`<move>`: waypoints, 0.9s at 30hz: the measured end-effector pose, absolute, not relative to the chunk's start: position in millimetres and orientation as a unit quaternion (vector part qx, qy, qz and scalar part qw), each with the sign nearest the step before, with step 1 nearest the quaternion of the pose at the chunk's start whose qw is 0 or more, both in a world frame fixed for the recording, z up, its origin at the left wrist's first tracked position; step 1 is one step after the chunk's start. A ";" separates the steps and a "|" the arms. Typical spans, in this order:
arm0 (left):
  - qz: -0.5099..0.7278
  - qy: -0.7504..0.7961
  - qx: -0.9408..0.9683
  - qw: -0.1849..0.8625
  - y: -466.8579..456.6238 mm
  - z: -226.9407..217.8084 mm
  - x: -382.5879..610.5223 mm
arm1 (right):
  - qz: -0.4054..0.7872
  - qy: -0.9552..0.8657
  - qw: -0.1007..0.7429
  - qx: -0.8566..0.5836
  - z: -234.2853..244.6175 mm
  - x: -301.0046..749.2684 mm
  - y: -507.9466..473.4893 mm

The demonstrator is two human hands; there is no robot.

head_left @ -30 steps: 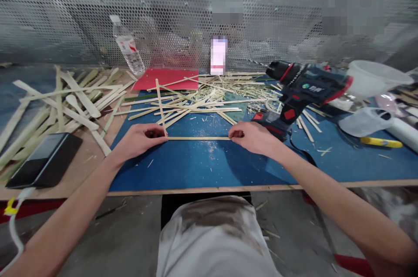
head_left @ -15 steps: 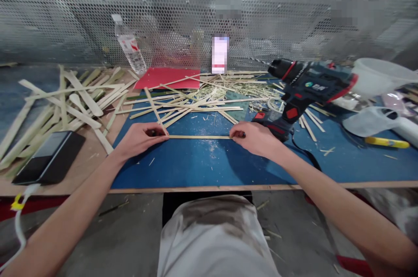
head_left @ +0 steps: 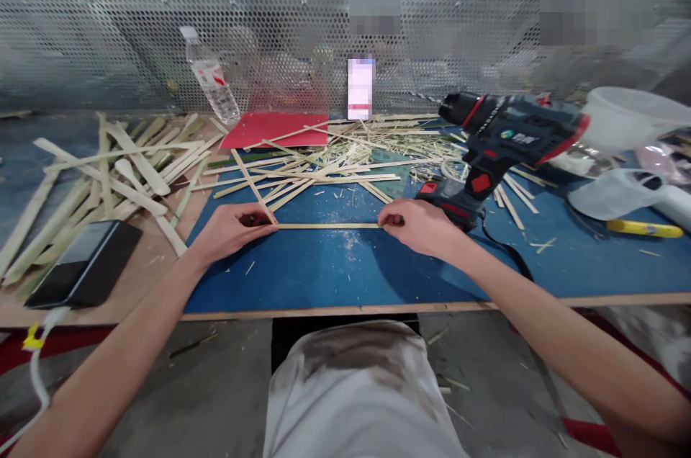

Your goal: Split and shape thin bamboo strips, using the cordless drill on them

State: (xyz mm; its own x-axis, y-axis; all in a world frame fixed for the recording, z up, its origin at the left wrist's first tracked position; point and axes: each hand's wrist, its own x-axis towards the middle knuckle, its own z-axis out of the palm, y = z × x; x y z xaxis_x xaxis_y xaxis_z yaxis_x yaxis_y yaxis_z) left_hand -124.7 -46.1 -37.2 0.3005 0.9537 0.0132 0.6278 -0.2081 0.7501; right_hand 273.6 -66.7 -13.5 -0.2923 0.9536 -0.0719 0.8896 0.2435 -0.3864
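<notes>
The left hand [head_left: 229,231] and right hand [head_left: 418,227] are pinching a thin bamboo strip [head_left: 329,225], one end in each set of fingers. The strip is lying level, just above the surface of a blue cutting mat [head_left: 324,278], or possibly resting on it; the view is too shallow to settle this. Both sets of fingers are closed on it, with the tips curled around the ends.

A second, slanting bamboo strip [head_left: 251,184] is running away from the left fingers, its lower end appearing to meet the held strip. Bamboo offcuts [head_left: 345,163] are lying in a loose heap beyond the gap between the hands.

Handling judgement: the strip looks light and fairly stiff, but slender enough to snap or splinter under sideways force. The ends, where the fingers are now, seem the sensible places to hold it.

A cordless drill [head_left: 512,127] is standing just beyond the right fingers. A small logo is showing on its housing, but the lettering is unreadable at this resolution. A water bottle [head_left: 211,80] is standing far beyond the left fingers, with its red-and-white label also unreadable.
</notes>
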 end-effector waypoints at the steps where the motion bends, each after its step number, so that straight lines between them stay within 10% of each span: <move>1: 0.246 0.531 0.740 0.330 -46.0 -37.1 -124.4 | 0.179 -0.784 0.090 -0.588 -13.7 273.8 -66.6; 27: 0.225 0.523 0.735 0.368 -42.1 -31.3 -123.6 | -0.047 -0.913 0.022 -0.404 -25.3 278.9 -76.3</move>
